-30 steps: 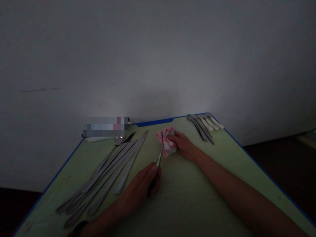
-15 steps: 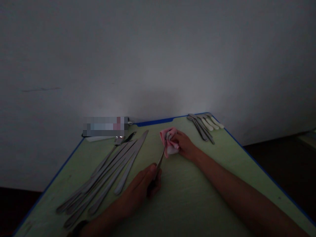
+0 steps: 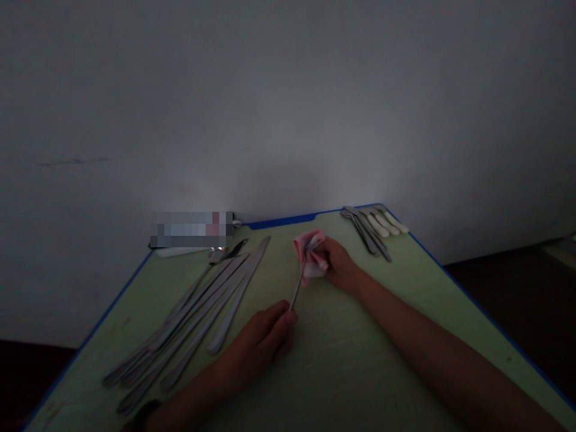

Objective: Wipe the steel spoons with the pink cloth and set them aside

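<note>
My left hand [image 3: 265, 336] is closed around the lower end of a slim metal piece of cutlery [image 3: 296, 292], which slants up and away over the middle of the table. Its far end goes into the folds of a pink and white cloth [image 3: 315, 268], so I cannot see whether it is a spoon, fork or knife. The cloth is pinched round that end by my right hand [image 3: 341, 262]. Just left of my left hand lie several long table knives [image 3: 238, 297], fanned out side by side, with a spoon or fork among them at the far end.
At the far right corner of the pale green table [image 3: 360, 348] lie metal cutlery [image 3: 362, 234] and pieces with white handles [image 3: 378, 226]. A blurred-out box-like thing [image 3: 193, 230] stands at the far left corner. The grey wall [image 3: 288, 120] rises behind the table's blue edge.
My left hand has turned over and shifted slightly, and the cutlery in it now shows a thinner side. The cloth has opened out a little around the far end.
</note>
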